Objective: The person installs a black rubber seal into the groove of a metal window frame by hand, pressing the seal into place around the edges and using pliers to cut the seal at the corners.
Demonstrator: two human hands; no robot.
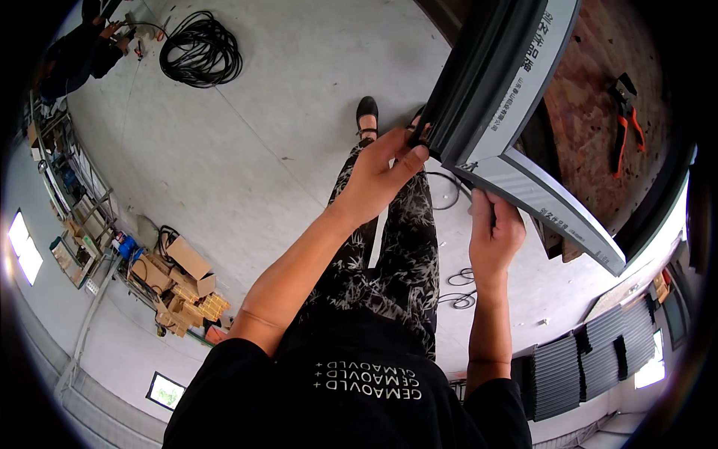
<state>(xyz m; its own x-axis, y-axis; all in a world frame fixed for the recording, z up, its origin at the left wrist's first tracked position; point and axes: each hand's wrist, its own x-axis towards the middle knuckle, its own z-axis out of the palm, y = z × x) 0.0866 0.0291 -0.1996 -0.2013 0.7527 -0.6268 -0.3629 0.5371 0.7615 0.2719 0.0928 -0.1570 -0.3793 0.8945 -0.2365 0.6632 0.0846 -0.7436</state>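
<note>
A grey window frame (490,146) with dark channels and printed film lies over the edge of a wooden board, one mitred corner toward me. My left hand (385,172) is closed at the frame's left side, thumb against fingers, on what looks like a thin black rubber strip. Below the corner, my right hand (495,224) has its fingers pressed together at the frame's underside, where a black strip runs to the fingertips. The strip's exact course between the hands is partly hidden. Loose black strip (460,288) lies in loops on the floor.
Red-handled pliers (621,127) rest on the wooden board (591,179). A coil of black cable or hose (200,51) lies on the floor near another person (78,52). Cardboard boxes (179,277) stand at left, and corrugated dark panels (591,359) at lower right.
</note>
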